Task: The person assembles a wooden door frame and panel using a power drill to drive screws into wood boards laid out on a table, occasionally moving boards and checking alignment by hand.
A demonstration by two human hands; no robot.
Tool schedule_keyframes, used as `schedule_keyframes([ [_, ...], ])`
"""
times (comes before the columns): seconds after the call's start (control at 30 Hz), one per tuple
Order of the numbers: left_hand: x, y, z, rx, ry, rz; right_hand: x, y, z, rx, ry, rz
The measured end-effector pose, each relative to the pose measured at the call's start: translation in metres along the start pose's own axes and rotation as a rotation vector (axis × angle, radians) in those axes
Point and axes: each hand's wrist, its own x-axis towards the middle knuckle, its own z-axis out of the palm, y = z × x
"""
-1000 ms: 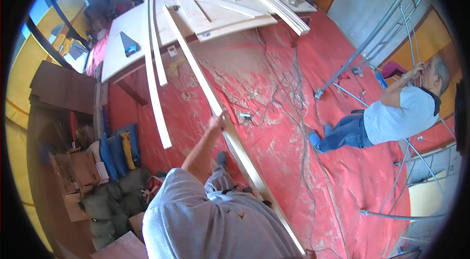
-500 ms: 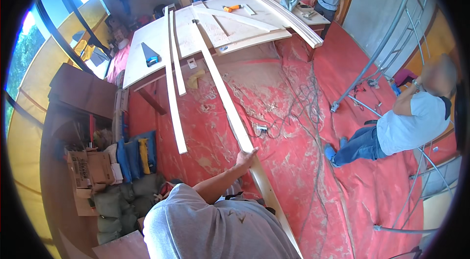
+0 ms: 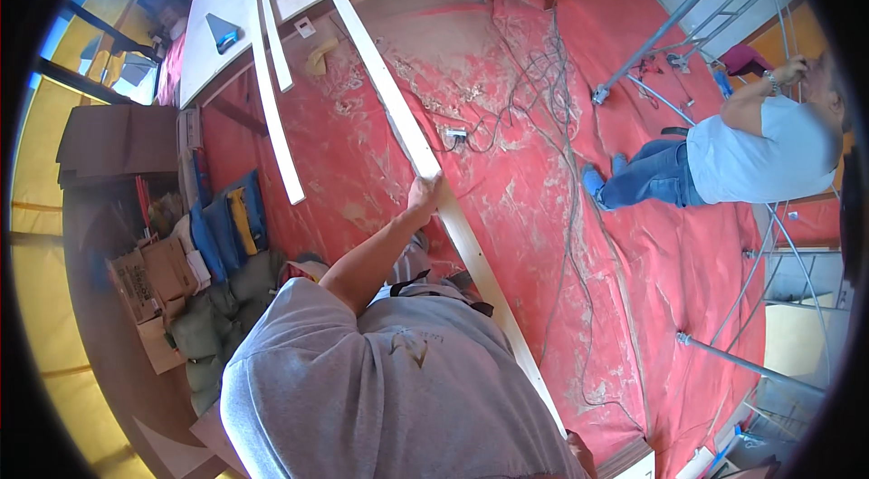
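Observation:
A long, pale wooden board (image 3: 466,245) slants from the worktable past my right side to the lower edge. My left hand (image 3: 424,196) is closed around it at about its middle, arm stretched forward. Low at the bottom edge, my right hand (image 3: 580,455) is curled against the board's near part; my shirt and the picture's rim hide most of it. The board's far end rests on the table (image 3: 213,4), near a small dark notch or object. Two thinner wooden strips (image 3: 282,146) lie beside it on the left, jutting over the table's edge.
A handsaw (image 3: 223,33) lies on the table. Cables (image 3: 563,144) and a socket block (image 3: 455,137) lie on the red floor sheet (image 3: 507,189) among shavings. A person (image 3: 751,144) stands at right by metal scaffolding (image 3: 670,13). Cardboard boxes (image 3: 154,275) and sacks (image 3: 217,320) are piled left.
My view has tilted down, so the table sits higher and the people behind it are out of sight. My left hand keeps its hold on the board. My right hand now shows at the bottom.

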Motion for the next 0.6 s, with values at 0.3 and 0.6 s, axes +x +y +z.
schedule_keyframes([
  [0.3, 0.018, 0.0, -0.001, 0.071, 0.153, -0.006, 0.008, -0.007, -0.011, -0.039, -0.087, 0.054],
  [0.6, 0.024, 0.002, 0.007, 0.075, 0.141, 0.007, -0.006, -0.028, -0.03, -0.09, -0.045, 0.046],
])
